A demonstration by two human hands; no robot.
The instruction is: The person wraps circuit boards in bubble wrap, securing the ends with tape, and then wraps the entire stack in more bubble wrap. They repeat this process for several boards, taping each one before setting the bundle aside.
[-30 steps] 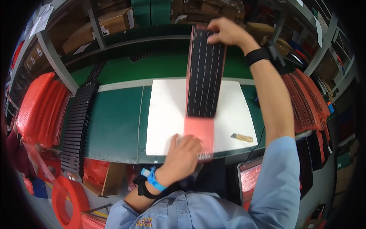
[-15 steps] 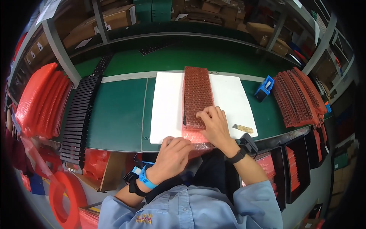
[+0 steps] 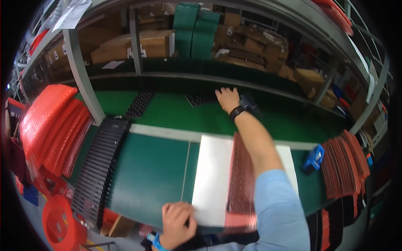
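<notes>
Reaching my right hand (image 3: 227,98), fingers spread flat, onto one black tray (image 3: 201,98) at the worktop's (image 3: 146,175) far edge; left hand (image 3: 178,224) curled on white sheet (image 3: 211,180); one red strip (image 3: 242,180) beside; my forearm crosses it.

Brown cardboard boxes (image 3: 130,46) bearing small white labels (image 3: 144,53) are sitting on the shelf beside stacked green cartons (image 3: 194,31).

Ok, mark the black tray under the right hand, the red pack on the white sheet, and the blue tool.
black tray (image 3: 200,98), head view, its left part beside the fingers.
red pack (image 3: 240,180), head view, its middle.
blue tool (image 3: 313,159), head view, its body.
</notes>
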